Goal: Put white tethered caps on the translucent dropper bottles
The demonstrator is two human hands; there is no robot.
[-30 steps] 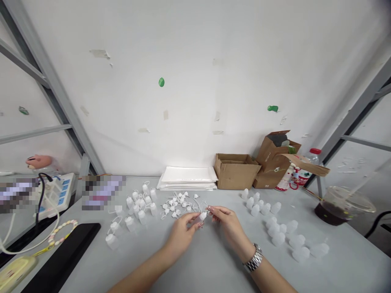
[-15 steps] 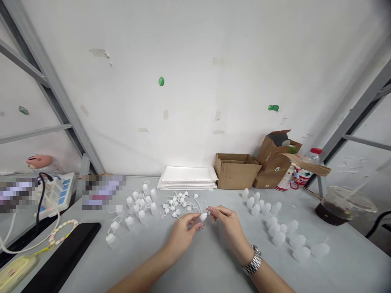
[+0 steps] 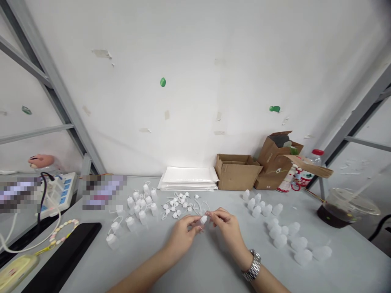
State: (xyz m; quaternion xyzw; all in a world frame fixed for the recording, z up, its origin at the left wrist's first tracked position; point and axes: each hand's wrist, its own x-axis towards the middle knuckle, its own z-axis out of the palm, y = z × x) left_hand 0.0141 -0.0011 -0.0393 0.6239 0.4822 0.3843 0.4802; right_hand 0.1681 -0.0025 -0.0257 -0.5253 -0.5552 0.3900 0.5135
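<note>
Between my two hands is a small translucent bottle with a white cap (image 3: 203,219). My left hand (image 3: 184,236) pinches the bottle from the left. The fingers of my right hand (image 3: 225,226) are closed at the cap's right side, where a thin white strap loops up. Just behind my left hand lies a pile of loose white caps with straps (image 3: 177,203). Capped bottles (image 3: 130,223) stand in a group to the left. Bottles without strapped caps (image 3: 280,240) are spread over the right side of the table.
White envelopes (image 3: 187,179) are stacked by the wall, beside an open cardboard box (image 3: 238,175) and a brown paper bag (image 3: 270,167). A drink cup (image 3: 339,213) stands far right. A black pad (image 3: 65,256), phone and power strip (image 3: 62,193) are at left.
My right fingers have shifted slightly at the cap, and my left hand still holds the bottle. The whole view has moved a little.
</note>
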